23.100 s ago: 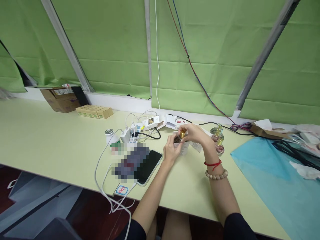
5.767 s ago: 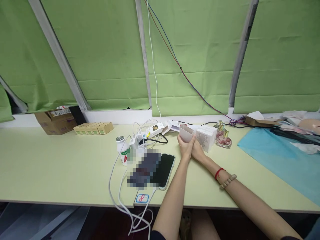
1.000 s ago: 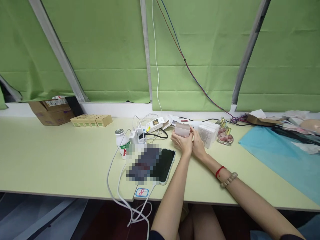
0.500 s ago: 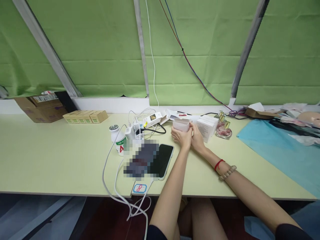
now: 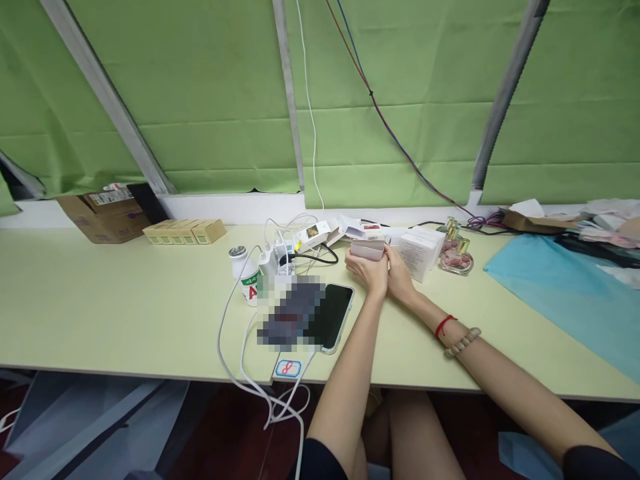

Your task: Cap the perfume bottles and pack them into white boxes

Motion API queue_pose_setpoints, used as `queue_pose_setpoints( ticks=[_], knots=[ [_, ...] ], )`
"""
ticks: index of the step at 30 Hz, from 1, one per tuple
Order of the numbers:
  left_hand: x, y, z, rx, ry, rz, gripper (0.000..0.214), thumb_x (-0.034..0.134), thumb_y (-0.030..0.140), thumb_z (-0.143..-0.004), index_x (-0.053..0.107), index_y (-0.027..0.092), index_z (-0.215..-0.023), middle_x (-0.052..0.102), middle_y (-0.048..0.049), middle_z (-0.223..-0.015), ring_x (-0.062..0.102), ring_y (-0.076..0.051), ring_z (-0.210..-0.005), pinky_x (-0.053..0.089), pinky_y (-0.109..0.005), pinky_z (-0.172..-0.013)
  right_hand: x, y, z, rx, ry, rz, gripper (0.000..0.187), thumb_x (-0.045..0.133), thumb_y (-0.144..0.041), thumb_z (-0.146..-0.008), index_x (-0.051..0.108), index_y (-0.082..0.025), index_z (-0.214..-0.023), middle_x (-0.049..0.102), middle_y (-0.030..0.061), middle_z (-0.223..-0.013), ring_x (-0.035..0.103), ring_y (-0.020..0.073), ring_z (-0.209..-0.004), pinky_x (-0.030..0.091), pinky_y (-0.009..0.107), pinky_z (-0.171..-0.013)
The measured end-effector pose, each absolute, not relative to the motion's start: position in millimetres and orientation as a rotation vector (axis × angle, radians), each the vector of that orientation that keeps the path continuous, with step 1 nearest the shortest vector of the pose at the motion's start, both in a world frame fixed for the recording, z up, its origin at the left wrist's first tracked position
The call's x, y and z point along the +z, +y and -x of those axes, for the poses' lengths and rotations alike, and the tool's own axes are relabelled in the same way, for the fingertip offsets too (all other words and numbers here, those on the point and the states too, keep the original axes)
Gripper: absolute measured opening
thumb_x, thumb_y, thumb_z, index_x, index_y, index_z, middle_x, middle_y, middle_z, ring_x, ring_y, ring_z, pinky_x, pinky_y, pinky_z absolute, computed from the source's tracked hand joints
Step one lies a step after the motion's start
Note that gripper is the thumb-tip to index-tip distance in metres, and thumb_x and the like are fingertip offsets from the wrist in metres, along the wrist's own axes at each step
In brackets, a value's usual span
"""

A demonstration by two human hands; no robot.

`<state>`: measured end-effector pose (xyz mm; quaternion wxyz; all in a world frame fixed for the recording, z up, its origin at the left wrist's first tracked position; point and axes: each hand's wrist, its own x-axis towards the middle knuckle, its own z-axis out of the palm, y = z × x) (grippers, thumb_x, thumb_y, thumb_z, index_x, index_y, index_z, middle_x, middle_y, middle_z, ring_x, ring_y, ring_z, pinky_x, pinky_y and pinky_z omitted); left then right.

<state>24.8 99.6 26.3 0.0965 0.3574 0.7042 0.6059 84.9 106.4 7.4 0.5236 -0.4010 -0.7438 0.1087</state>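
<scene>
A small white carton (image 5: 367, 249) is held between my two hands over the table. My left hand (image 5: 369, 272) wraps round its near and left side, fingers closed. Pressed against the carton's right side is my right hand (image 5: 399, 272), its fingertips partly hidden behind the left hand. The carton's top edge looks like a raised flap; its inside cannot be made out. Just right of my hands stand white printed boxes (image 5: 421, 252). Beyond them sit glass bottles with gold caps (image 5: 457, 257), holding something pink.
A black-screened phone (image 5: 333, 317) and a blurred-out item (image 5: 293, 313) lie left of my forearms. White cables (image 5: 245, 360) trail over the table edge by a white bottle (image 5: 245, 273) and chargers (image 5: 275, 260). Kraft boxes (image 5: 185, 231), a cardboard carton (image 5: 107, 217) and blue sheeting (image 5: 560, 300) lie farther out.
The carton's top flap now lies lower across its opening. Both hands keep hold of it. The whole view has shifted slightly, so things appear a little farther right.
</scene>
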Motion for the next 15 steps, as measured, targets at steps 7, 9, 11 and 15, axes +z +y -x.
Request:
queue_pose_setpoints(
  ticks=[7, 9, 11, 15],
  knots=[
    [26.9, 101.7, -25.9, 1.889, 2.026, -1.133, 0.076, 0.073, 0.032, -0.061, 0.028, 0.018, -0.121, 0.049, -0.0147, -0.123, 0.048, -0.027, -0.117, 0.040, -0.036, -0.094, 7.9, 102.8, -85.1, 0.196, -1.720, 1.011, 0.061, 0.040, -0.030, -0.086, 0.019, -0.023, -0.143, 0.052, 0.0128, -0.130, 0.060, 0.0232, -0.102, 0.052, 0.036, -0.077],
    [26.8, 102.0, -25.5, 1.875, 2.023, -1.152, 0.077, 0.072, 0.029, -0.063, 0.027, 0.019, -0.125, 0.050, -0.0137, -0.124, 0.048, -0.026, -0.118, 0.038, -0.036, -0.096, 6.7, 105.0, -85.9, 0.124, -1.693, 1.022, 0.056, 0.041, -0.029, -0.086, 0.023, -0.021, -0.139, 0.052, 0.0140, -0.129, 0.062, 0.0218, -0.095, 0.052, 0.033, -0.066],
    [27.1, 101.3, -24.9, 1.853, 2.015, -1.182, 0.078, 0.071, 0.028, -0.063, 0.027, 0.021, -0.127, 0.051, -0.0120, -0.125, 0.048, -0.025, -0.119, 0.038, -0.035, -0.097, 5.7, 107.1, -86.8, 0.041, -1.677, 1.037, 0.046, 0.041, -0.027, -0.086, 0.031, -0.019, -0.130, 0.052, 0.0147, -0.127, 0.063, 0.0207, -0.091, 0.050, 0.031, -0.061],
    [28.5, 98.1, -24.3, 1.834, 2.004, -1.231, 0.076, 0.071, 0.029, -0.063, 0.031, 0.021, -0.127, 0.052, -0.0114, -0.126, 0.047, -0.025, -0.120, 0.040, -0.034, -0.093, 6.9, 106.4, -88.5, -0.065, -1.717, 1.126, 0.029, 0.039, -0.025, -0.087, 0.045, -0.021, -0.115, 0.053, 0.0122, -0.126, 0.062, 0.0192, -0.083, 0.046, 0.028, -0.056]
  ],
)
